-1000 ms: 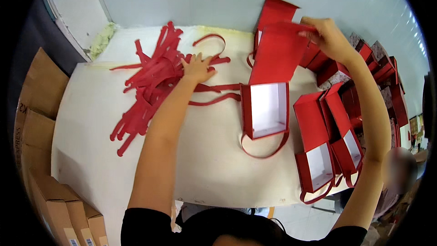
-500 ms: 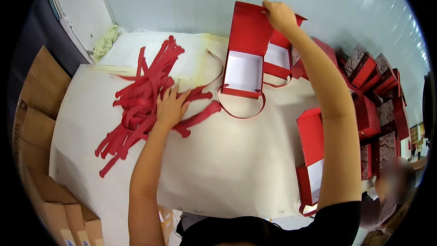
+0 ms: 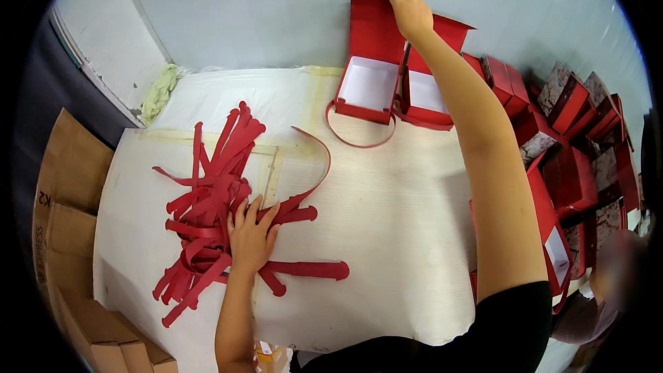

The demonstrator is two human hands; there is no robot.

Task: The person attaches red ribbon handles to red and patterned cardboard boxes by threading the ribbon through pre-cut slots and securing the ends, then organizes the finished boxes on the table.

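Note:
A tangled pile of red ribbon straps (image 3: 207, 235) with rounded ends lies on the left of the table. My left hand (image 3: 251, 236) rests on its right side, fingers spread flat over the straps. At the far side stands an open red box (image 3: 367, 86) with a white inside, its lid raised and a strap looping out in front. My right hand (image 3: 411, 16) reaches up to the lid's top right, fingers curled over its edge. Right beside it stands a second open red box (image 3: 427, 93), its lid partly hidden behind my right hand and forearm.
Many red and marble-patterned boxes (image 3: 570, 173) are heaped at the right. Another open red box (image 3: 545, 207) is partly behind my right arm. Brown cardboard cartons (image 3: 76, 235) stand left of the table (image 3: 394, 235). A pale wall rises behind. Another person (image 3: 587, 314) shows at lower right.
The open box has moved back toward the wall, now about level with the second box, with my right hand still at its lid. My left hand stays on the straps. The whole view has shifted.

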